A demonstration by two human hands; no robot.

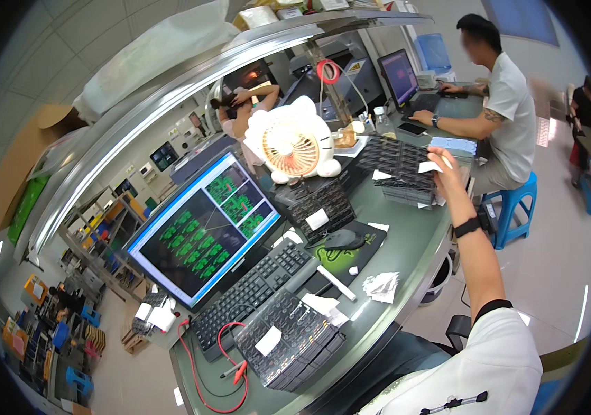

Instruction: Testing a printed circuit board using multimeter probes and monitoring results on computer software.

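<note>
Stretched out to the far right of the bench, my right hand (445,173) curls its fingers over the edge of the top black circuit board on a tall stack of circuit boards (395,162). White paper slips lie on that stack, one of them right by my fingertips. Something small and white shows at my fingers; its kind is unclear. My left hand is out of view. A second stack of circuit boards (288,339) stands near me with a white slip on top. Further back, more black circuit boards (319,207) lean tilted behind the mouse (344,239).
A monitor (205,228) and keyboard (254,290) occupy the left of the bench. Red test leads (240,372) lie beside the near stack. A white marker (337,283), paper slips (381,287) and a lit white fan (292,142) stand or lie about. A co-worker (510,104) sits at the far right.
</note>
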